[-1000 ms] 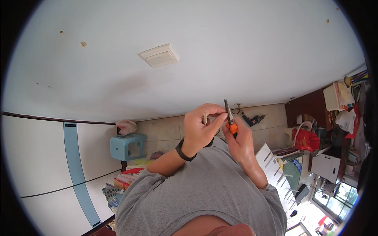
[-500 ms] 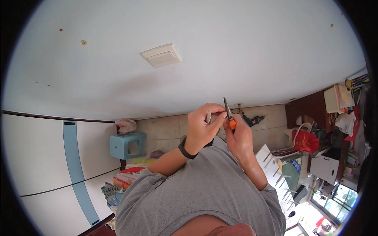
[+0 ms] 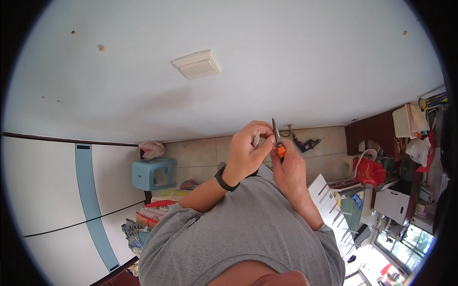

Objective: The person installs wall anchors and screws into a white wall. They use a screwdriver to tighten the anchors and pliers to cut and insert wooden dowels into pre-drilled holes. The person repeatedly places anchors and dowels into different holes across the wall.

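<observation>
From where I stand: R hand (image 3: pixel 290 164) has its fingers wrapped round the orange grip of the pliers (image 3: pixel 281 150), slim nose up, toward the wall (image 3: pixel 296 62); L hand (image 3: pixel 247 150) is right beside it, thumb and forefinger pressed together by the nose, other fingers curled round a pale bit (image 3: pixel 256 138) that pokes up out of the fist; can't tell if anything tiny sits btwn the L tips, or if the nose grips it; both hands are out in front of the grey shirt (image 3: pixel 238 224), well below the switch (image 3: pixel 198 65); main risk, I'd say, is a nip, b/c the L tips are so near the nose; a slip of the R grip could jab them too; the pale bit might drop if the L fingers loosen to help the pinch; it'd prob. land on the tiles (image 3: pixel 195 155), maybe roll off toward the stool (image 3: pixel 150 174) or the drill (image 3: pixel 307 145).
</observation>
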The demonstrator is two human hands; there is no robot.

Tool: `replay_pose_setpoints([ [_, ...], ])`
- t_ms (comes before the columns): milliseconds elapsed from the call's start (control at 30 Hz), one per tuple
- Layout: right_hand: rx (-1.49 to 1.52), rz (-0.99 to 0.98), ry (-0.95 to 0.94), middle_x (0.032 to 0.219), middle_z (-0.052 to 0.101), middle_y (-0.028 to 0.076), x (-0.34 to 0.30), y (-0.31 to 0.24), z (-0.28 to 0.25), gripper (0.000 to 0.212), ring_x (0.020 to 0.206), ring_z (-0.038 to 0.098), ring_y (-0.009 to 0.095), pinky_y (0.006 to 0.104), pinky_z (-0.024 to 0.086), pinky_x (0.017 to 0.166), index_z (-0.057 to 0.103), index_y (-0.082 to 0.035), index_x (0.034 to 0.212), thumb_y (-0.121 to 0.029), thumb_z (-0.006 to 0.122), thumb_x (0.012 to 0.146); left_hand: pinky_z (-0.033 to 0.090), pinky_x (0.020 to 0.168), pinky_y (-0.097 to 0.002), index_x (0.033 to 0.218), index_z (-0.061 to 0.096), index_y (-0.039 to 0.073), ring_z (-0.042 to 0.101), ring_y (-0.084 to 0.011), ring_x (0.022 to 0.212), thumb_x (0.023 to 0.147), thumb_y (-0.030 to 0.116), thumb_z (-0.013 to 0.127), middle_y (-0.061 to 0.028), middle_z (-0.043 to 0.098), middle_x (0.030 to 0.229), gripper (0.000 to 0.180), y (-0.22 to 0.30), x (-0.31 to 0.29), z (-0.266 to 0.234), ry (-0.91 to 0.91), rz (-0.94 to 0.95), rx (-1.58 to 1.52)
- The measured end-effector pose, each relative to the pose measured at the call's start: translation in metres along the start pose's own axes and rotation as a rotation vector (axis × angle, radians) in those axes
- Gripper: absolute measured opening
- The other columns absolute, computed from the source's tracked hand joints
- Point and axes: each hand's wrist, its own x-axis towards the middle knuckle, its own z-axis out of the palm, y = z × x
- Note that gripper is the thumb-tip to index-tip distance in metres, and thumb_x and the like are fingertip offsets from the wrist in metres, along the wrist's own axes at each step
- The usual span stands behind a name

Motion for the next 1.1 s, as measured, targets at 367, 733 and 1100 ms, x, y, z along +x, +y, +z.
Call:
replay_pose_setpoints([
  [367,0.276,0.093,-0.112,0.089,0.07,0.023,0.0,0.007,0.0,0.026,0.082,0.07,0.042,0.0461,0.052,0.074,0.06,0.001,0.12,-0.017,0.064,0.102,0.056,0.082,-0.0287,0.103,0.07,-0.003,0.067,-0.0134,0.1,0.098,0.001,0.067,-0.0104,0.067,0.124,0.007,-0.01,-0.007,0.003,-0.008,-0.13,-0.205],
  [733,0.391,0.114,-0.156,0.081,0.067,0.021,0.001,0.013,0.0,0.025,0.076,0.068,0.037,0.0423,0.051,0.073,0.06,0.0,0.117,-0.018,0.064,0.101,0.059,0.089,-0.0325,0.11,0.069,-0.008,0.069,-0.0176,0.101,0.101,0.0,0.065,-0.0138,0.063,0.128,0.013,-0.02,-0.004,-0.003,-0.092,-0.218,-0.383],
  [1100,0.133,0.08,-0.076,0.08,0.069,0.021,0.007,-0.001,-0.005,0.024,0.077,0.069,0.044,0.0504,0.051,0.067,0.06,-0.002,0.114,-0.022,0.064,0.102,0.06,0.085,-0.0323,0.11,0.068,-0.008,0.072,-0.0194,0.097,0.102,0.001,0.066,-0.0129,0.068,0.117,0.013,-0.008,0.0,-0.001,-0.039,-0.172,-0.387],
])
